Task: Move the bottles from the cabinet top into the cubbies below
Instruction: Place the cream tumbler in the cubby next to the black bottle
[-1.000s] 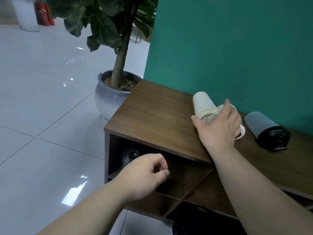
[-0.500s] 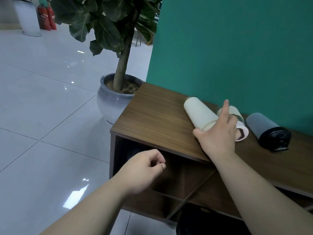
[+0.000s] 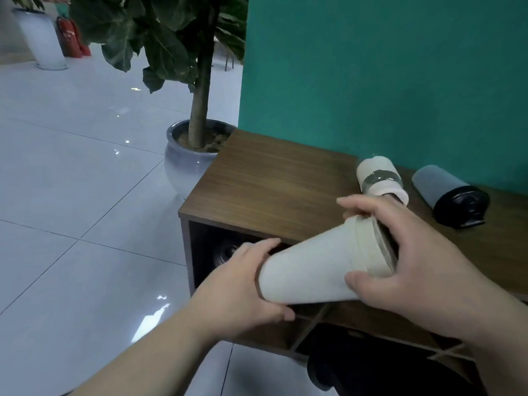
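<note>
Cream bottle (image 3: 320,270) lies on its side in both my hands, off the cabinet top (image 3: 274,190) and level with the front of the cubbies (image 3: 205,252). My left hand (image 3: 237,290) cups its narrow base, fingers wrapped over the top and thumb underneath. My right hand (image 3: 405,258) grips the wider lid end, thumb on the near side. Something round and dark sits inside the left cubby behind my left fingers. Farther right on the cabinet top, a second cream bottle (image 3: 380,178) lies on its side, and a grey bottle with a black cap (image 3: 448,195) lies just beside it against the teal wall (image 3: 371,67).
</note>
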The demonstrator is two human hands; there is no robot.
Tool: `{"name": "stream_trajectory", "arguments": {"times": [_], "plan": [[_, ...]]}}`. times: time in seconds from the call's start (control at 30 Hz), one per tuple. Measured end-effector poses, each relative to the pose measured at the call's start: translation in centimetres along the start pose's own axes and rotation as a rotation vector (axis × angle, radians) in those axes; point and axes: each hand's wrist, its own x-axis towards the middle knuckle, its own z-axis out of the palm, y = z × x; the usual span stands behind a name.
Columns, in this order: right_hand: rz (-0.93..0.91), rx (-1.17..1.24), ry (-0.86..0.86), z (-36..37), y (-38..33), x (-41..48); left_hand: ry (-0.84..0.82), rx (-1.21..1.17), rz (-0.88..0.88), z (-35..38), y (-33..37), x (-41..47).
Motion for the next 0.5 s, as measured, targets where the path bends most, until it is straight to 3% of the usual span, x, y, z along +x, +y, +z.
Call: {"name": "stream_trajectory", "arguments": {"times": [0.07, 0.17, 0.27, 0.5], "plan": [[0.004, -0.078, -0.076, 1.6, 0.3, -0.4, -0.112, 0.014, -0.072, 2.6, 0.3, 0.0], [0.078, -0.105, -0.138, 5.2, 2.0, -0.7, -0.149, -0.078, -0.225, 6.5, -1.7, 0.2], [0.219, 0.046, -0.162, 9.1, 4.7, -1.4, -0.210, -0.054, -0.244, 8.5, -4.6, 0.9], [0.294, 0.282, -0.130, 14.7, 10.6, -0.1, -0.244, 0.049, -0.294, 11.9, -9.6, 3.1]]}}
